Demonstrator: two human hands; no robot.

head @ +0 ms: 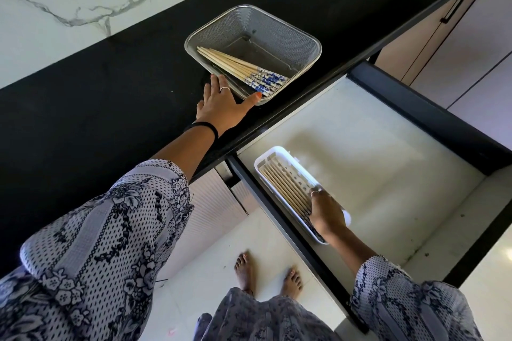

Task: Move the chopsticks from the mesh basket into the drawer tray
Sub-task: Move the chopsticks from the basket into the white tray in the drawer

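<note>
A square mesh basket (302, 33) sits on the black counter and holds several wooden chopsticks (235, 66) with blue-and-white patterned ends. My left hand (221, 104) lies at the basket's near-left corner with fingers spread, its thumb against the rim and nothing in its grip. In the open drawer, a white slotted tray (278, 152) holds several more chopsticks (285, 184) laid side by side. My right hand (327, 213) is down in the tray, fingers closed over their near ends, which it hides.
The black countertop (97, 108) runs along a marble wall. The pale drawer floor (388, 152) has dark walls at the far and right sides. Cabinet doors with black handles (454, 10) stand at the upper right. Bare feet (266, 271) are on the tiled floor below.
</note>
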